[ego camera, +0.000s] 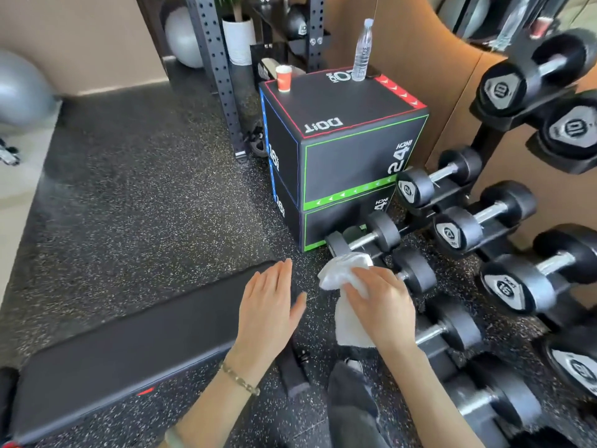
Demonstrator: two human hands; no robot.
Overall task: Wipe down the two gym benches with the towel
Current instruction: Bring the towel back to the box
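Note:
A black padded gym bench [135, 347] runs from the lower left toward the centre of the head view. My left hand [269, 308] hovers flat over its right end, fingers spread and empty. To the right of that end, over the speckled floor, my right hand [381, 305] grips a crumpled white towel [347, 276], part of which hangs down below my palm. Only one bench is in view.
Two stacked black plyo boxes [342, 147] stand behind, carrying a red paper cup [284, 78] and a water bottle [362, 51]. A dumbbell rack [484, 227] fills the right side. A squat rack post [219, 76], grey exercise balls [22, 88] and a potted plant [239, 37] stand at the back.

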